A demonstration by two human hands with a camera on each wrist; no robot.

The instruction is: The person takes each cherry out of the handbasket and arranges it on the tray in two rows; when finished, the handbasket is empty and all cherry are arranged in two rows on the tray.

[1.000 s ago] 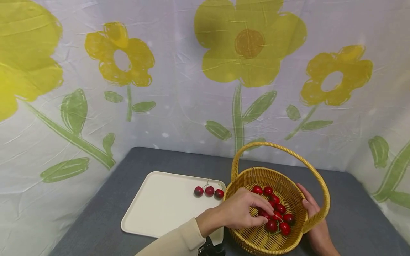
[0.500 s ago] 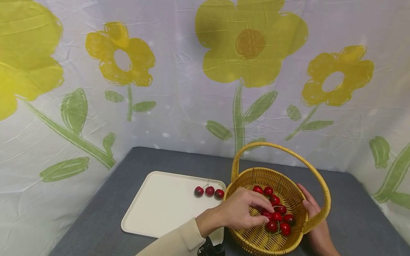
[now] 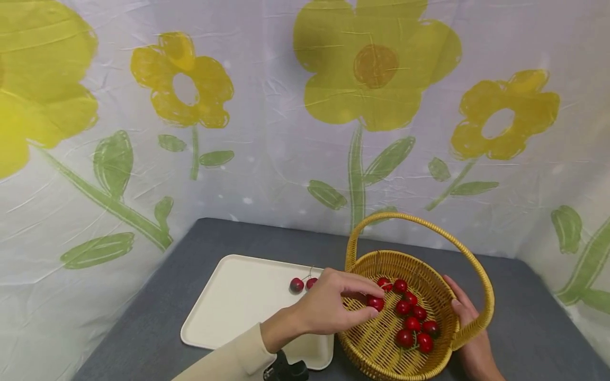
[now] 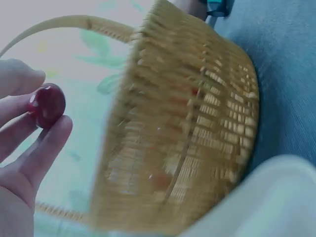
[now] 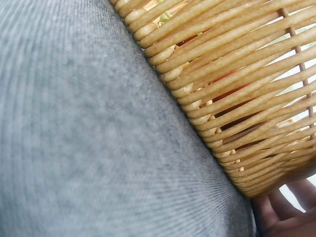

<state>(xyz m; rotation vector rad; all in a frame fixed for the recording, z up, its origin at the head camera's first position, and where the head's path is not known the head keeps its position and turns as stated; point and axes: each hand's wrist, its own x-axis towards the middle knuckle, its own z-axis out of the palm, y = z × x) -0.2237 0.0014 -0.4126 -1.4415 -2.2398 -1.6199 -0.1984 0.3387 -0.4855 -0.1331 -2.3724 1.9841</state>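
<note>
My left hand (image 3: 329, 304) pinches a dark red cherry (image 3: 375, 303) between thumb and fingertips, over the left side of the wicker basket (image 3: 369, 346). In the left wrist view, that cherry (image 4: 51, 105) shows level with the basket's rim, outside its woven wall (image 4: 148, 133). My right hand (image 3: 472, 333) holds the basket at its right side, beside the foot of the handle. The right wrist view catches only a few of its fingers (image 5: 284, 212) against the weave. Several red cherries (image 3: 412, 324) with green stems lie inside the basket.
Left of the basket lies a cream rectangular tray (image 3: 238, 307) on the dark grey table (image 3: 157, 317). Cherries (image 3: 296, 286) sit at its far right corner, partly hidden by my left hand. The basket's tall arched handle (image 3: 448, 235) rises over its opening. A flower-printed cloth (image 3: 267, 132) hangs behind.
My left hand has lifted a cherry from the pile and moved left and up toward the basket's rim. It now covers part of the tray's cherries. My right hand stays on the basket.
</note>
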